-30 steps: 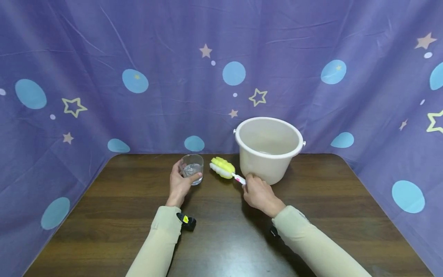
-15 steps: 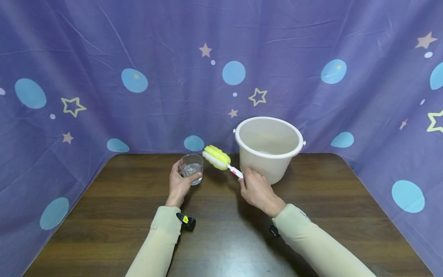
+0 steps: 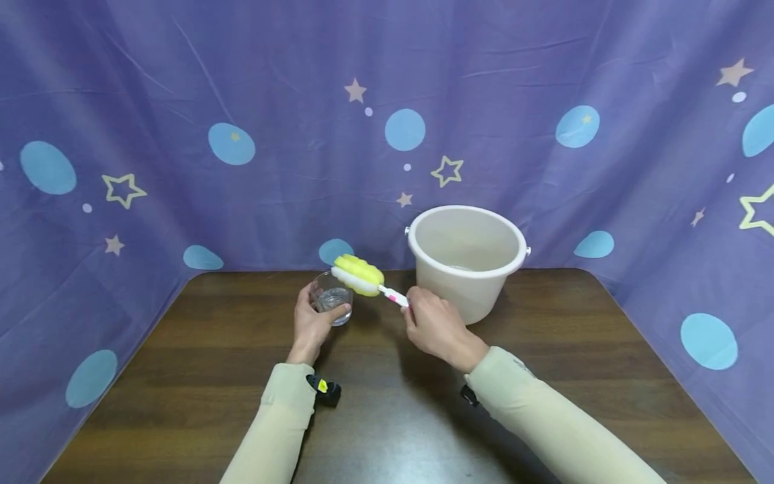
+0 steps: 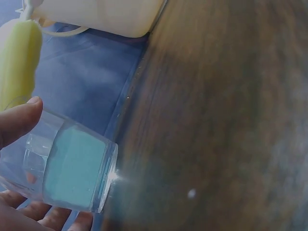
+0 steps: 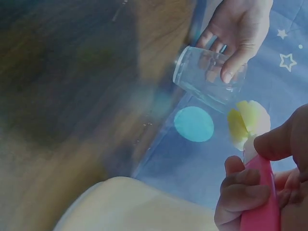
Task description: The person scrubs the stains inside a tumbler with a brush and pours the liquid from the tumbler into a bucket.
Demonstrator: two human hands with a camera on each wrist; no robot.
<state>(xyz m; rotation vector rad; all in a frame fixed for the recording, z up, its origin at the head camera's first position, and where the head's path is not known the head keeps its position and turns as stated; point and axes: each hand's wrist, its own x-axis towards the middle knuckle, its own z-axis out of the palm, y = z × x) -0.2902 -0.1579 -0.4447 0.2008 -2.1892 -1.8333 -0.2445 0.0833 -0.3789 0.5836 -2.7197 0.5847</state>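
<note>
My left hand (image 3: 313, 328) grips a clear drinking glass (image 4: 77, 163) by its sides, thumb on one side and fingers on the other. Water (image 3: 334, 298) fills its lower part. In my right hand (image 3: 443, 331) is a bottle brush, held by its pink and white handle (image 5: 260, 192). The brush's yellow and white sponge head (image 3: 359, 274) points left and overlaps the glass's rim in the head view. From the right wrist, the sponge head (image 5: 249, 122) shows beside the mouth of the glass (image 5: 209, 77).
A white bucket (image 3: 426, 282) stands at the back right of the brown wooden table (image 3: 387, 417), just behind my right hand. A purple curtain (image 3: 290, 134) with stars and dots hangs along the back and both sides.
My right hand has raised the bottle brush and carried it left, from beside the glass to its rim. The left hand keeps its grip on the glass in nearly the same place.
</note>
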